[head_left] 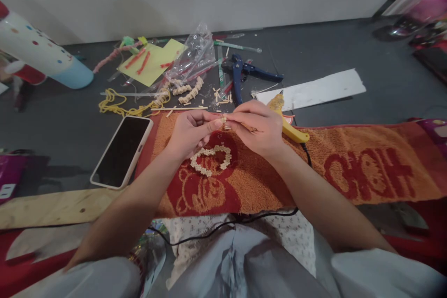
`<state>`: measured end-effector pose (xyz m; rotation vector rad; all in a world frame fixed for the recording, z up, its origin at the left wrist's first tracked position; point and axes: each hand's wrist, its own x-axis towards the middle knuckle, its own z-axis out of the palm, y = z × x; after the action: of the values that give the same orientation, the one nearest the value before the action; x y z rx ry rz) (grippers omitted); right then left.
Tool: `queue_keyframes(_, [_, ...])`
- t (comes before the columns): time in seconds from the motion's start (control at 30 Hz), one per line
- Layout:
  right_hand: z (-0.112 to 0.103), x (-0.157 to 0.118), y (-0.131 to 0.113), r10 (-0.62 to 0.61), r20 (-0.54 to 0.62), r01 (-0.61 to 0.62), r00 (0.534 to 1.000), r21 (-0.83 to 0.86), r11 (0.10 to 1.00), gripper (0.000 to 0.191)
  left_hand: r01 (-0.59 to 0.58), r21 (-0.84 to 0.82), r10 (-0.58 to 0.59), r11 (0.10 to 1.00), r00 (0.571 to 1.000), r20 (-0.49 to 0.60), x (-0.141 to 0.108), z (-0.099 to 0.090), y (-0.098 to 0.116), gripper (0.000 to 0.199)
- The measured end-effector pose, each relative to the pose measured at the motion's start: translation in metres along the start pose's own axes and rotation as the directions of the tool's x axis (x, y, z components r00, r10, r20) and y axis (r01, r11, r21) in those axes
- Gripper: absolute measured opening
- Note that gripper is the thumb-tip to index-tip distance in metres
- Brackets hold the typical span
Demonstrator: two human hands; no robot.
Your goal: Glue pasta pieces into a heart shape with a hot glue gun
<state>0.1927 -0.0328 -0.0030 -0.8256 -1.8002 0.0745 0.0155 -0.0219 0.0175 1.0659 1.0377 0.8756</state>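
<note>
Stick pieces (224, 121) pinched in fingertips of left hand (191, 131) and right hand (261, 126), just beyond heart-shaped ring (206, 172).

from my remote seat i see a dark grey tabletop (314, 49) with an orange-and-red towel (265, 181) spread along its near side. a phone (122, 151) lies at the towel's left end, near tangled yellow yarn (122, 111). farther back i find yellow paper (153, 71), short pale sticks (223, 101), a blue hand tool (237, 79) (handles spread apart), and a dotted bottle (45, 51).
</note>
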Motion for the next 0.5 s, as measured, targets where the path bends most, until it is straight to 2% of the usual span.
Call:
queue_keyframes(0.13, [0.003, -0.001, -0.001, -0.011, -0.026, 0.012, 1.0, 0.023, 1.0, 0.012, 0.014, -0.058, -0.012, 0.998, 1.0, 0.026, 0.001, 0.001, -0.001, 0.044])
queue_keyframes(0.23, [0.004, 0.001, -0.004, -0.002, -0.058, 0.004, 0.998, 0.045, 0.999, 0.013, 0.062, -0.178, -0.036, 0.982, 0.989, 0.143, 0.0, 0.001, -0.001, 0.041])
queue_keyframes(0.33, [0.002, 0.004, -0.008, 0.049, -0.041, -0.048, 0.998, 0.034, 0.998, 0.013, 0.131, -0.266, -0.051, 0.955, 0.956, 0.287, -0.001, -0.001, 0.002, 0.034])
queue_keyframes(0.5, [-0.002, 0.006, -0.011, 0.104, -0.031, -0.103, 0.994, 0.035, 0.994, 0.008, 0.179, -0.294, -0.071, 0.939, 0.937, 0.343, -0.001, -0.006, 0.006, 0.033])
